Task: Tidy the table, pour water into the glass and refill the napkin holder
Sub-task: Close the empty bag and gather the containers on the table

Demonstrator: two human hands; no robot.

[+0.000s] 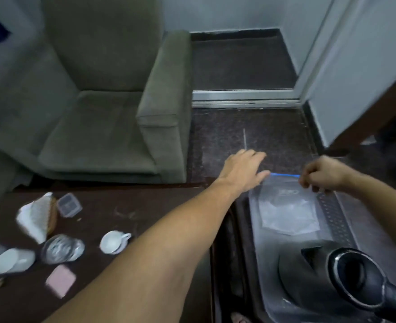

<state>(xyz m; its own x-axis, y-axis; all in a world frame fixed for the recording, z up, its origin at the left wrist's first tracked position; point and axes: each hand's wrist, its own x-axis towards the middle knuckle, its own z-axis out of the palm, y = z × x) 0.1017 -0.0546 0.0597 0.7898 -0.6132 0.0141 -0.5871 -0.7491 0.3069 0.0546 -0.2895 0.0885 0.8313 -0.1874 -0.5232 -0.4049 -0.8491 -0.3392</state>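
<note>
A clear zip bag (285, 206) with a blue seal strip and white napkins inside lies to the right of the dark table (145, 206). My right hand (320, 174) pinches the bag's top right corner. My left hand (243, 169) reaches over its top left corner with fingers spread, touching the edge. On the table's left stand a wicker napkin holder (38, 217) with white napkins, a clear glass (62, 248), a white cup (14, 261) on its side and a small white cup on a saucer (113, 241).
A black kettle (346, 276) sits at lower right, over the bag's near end. A small clear plastic box (69, 205) and a pink pad (60, 280) lie on the table. A green armchair (99, 101) stands behind it; dark floor lies beyond.
</note>
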